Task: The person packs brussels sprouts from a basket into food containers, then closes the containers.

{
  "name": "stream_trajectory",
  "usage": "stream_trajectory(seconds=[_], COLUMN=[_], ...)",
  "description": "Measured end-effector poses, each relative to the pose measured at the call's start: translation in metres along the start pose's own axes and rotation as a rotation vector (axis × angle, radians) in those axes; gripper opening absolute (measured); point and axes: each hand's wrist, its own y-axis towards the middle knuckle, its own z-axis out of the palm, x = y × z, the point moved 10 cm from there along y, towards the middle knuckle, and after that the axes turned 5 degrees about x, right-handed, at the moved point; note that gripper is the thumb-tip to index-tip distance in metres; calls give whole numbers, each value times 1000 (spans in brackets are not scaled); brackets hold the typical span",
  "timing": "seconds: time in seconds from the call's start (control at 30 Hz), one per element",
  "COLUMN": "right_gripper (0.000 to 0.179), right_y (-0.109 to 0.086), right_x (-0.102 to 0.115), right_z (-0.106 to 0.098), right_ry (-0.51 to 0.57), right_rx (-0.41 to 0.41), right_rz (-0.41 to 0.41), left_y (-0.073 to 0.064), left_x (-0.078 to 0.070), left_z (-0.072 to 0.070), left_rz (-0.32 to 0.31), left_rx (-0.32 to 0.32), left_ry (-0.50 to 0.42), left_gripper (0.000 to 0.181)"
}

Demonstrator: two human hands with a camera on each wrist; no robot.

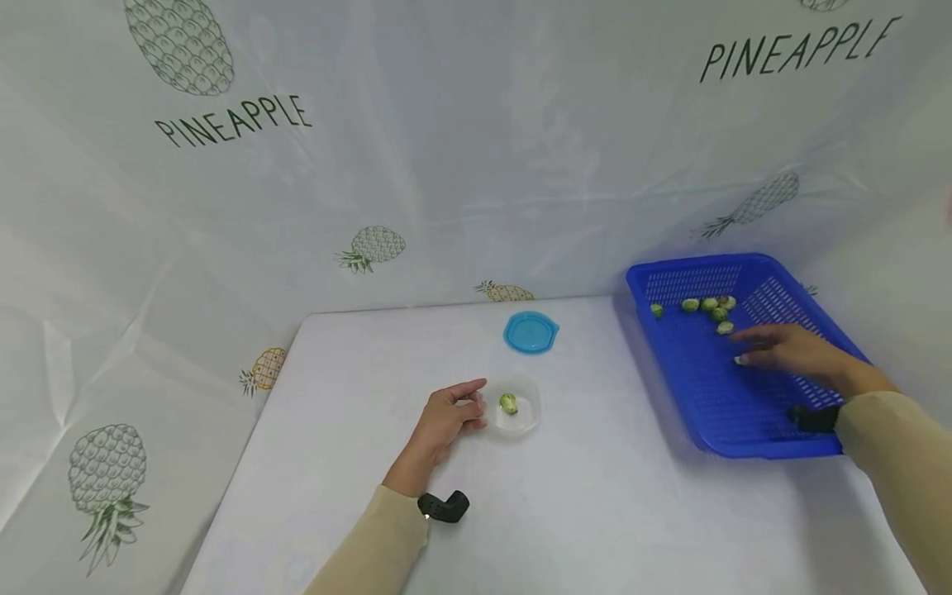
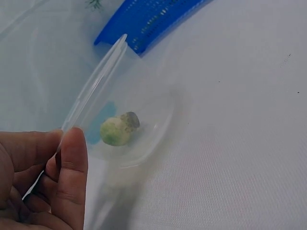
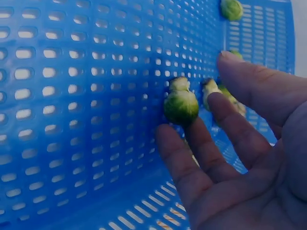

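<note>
The left hand (image 1: pixel 446 417) pinches a clear, round plastic bowl (image 1: pixel 527 413); the right hand (image 1: pixel 799 354) spreads loosely. A round, green sprout (image 3: pixel 181 104) lies by its fingers (image 3: pixel 178 155), inside a blue plastic basket (image 1: pixel 710 401).

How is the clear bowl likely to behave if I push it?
The clear bowl looks thin-walled and see-through, so it is probably light. With just one sprout inside, it would likely slide easily. The sprout looks rounded, so it may roll about.

Wears lng beige slvs (image 1: pixel 375 547) w/ blk wrist cams (image 1: pixel 440 508), L & R.
</note>
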Motion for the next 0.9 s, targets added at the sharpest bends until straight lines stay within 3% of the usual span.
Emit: stream_trajectory(seconds=[0.2, 0.6, 0.9], right_gripper=[54, 39, 27], right_y=[6, 10, 14], right_x=[-1, -7, -6], right_z=[4, 9, 9], right_ry=[-41, -14, -61], right_rx=[13, 34, 15], right_rz=[1, 29, 28], left_y=[1, 0, -3], left_x=[0, -2, -3], left_z=[-1, -1, 1], left_rz=[-1, -3, -8], left_rx=[-6, -6, -7], left_ry=[-1, 1, 10], left_gripper=[49, 48, 49])
